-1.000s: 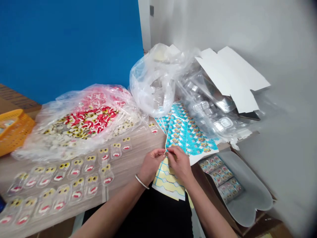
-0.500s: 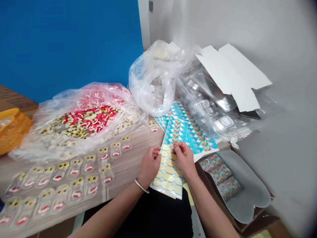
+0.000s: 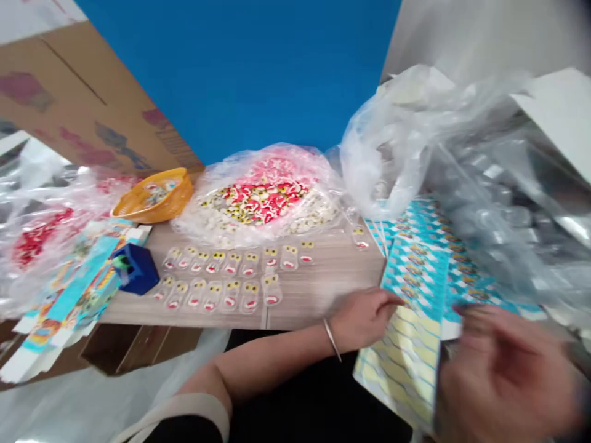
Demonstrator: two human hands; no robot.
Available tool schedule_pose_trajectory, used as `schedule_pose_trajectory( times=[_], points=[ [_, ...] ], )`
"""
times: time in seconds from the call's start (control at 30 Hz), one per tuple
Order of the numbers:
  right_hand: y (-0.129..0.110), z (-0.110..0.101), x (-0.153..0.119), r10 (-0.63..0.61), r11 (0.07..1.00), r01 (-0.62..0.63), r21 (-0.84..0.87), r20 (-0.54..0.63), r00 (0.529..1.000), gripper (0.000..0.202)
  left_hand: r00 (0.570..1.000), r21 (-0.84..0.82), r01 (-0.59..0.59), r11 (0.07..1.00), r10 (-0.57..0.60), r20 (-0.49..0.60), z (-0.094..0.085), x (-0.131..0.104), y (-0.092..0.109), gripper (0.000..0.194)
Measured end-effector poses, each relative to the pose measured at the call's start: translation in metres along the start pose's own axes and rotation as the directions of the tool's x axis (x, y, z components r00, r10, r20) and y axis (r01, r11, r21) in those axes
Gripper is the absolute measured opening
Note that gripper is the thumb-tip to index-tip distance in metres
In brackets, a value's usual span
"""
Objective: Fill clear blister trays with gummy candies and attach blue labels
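A sticker sheet (image 3: 406, 344), blue and white above with peeled yellow backing below, lies over the table's front edge. My left hand (image 3: 364, 317), with a bracelet at the wrist, is closed at the sheet's left side; what its fingertips pinch is too small to make out. Right of the sheet, my right hand (image 3: 503, 363) is raised and smeared by motion, so its fingers are unclear. Two rows of clear plastic blisters (image 3: 231, 295), each with yellow eyes and a red mouth piece, lie on the wooden table (image 3: 305, 301) to the left.
Behind the blisters sits a plastic bag of red and white pieces (image 3: 268, 203). Further left are an orange basket (image 3: 154, 212), a dark blue box (image 3: 138, 267) and printed cards (image 3: 83, 289). Clear plastic bags (image 3: 498, 203) and more sticker sheets (image 3: 475, 271) are at the right.
The view has swung left, showing the basket, blue box and cards. My right hand has come away from the sheet and looks larger and blurred. My left hand stays by the sheet.
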State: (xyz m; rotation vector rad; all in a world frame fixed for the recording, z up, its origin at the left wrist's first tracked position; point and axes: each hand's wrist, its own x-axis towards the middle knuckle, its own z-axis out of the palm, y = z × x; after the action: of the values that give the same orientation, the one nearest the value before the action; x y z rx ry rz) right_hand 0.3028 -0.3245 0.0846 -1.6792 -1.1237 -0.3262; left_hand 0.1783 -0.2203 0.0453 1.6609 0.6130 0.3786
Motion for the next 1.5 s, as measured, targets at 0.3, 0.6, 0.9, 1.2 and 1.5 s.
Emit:
schedule_pose_trajectory(
  times=[0.3, 0.6, 0.9, 1.2, 1.5],
  points=[
    [-0.082, 0.117, -0.063, -0.430, 0.890, 0.268, 0.369, 0.484, 0.762, 0.040, 0.723, -0.890, -0.019, 0.455, -0.609, -0.326, -0.095, -0.104, 0.003, 0.034],
    [-0.122, 0.148, -0.069, -0.145, 0.966, -0.020, 0.259, 0.601, 0.786, 0.028, 0.613, -0.870, -0.194, 0.453, -0.636, -0.468, -0.151, -0.136, -0.020, 0.020],
    [-0.106, 0.183, -0.086, -0.279, 0.956, 0.244, 0.166, 0.777, 0.564, 0.036, 0.521, -0.751, -0.250, 0.611, -0.568, -0.637, -0.180, -0.154, -0.024, 0.028],
    [-0.083, 0.148, -0.093, -0.230, 0.967, 0.230, 0.112, 0.777, 0.587, 0.028, 0.594, -0.760, -0.080, 0.645, -0.581, -0.556, -0.162, -0.147, -0.023, 0.033],
    [-0.082, 0.135, -0.095, -0.207, 0.971, 0.221, 0.091, 0.782, 0.588, 0.026, 0.705, -0.681, 0.021, 0.732, -0.494, -0.509, -0.128, -0.114, -0.037, 0.017]
  ],
)
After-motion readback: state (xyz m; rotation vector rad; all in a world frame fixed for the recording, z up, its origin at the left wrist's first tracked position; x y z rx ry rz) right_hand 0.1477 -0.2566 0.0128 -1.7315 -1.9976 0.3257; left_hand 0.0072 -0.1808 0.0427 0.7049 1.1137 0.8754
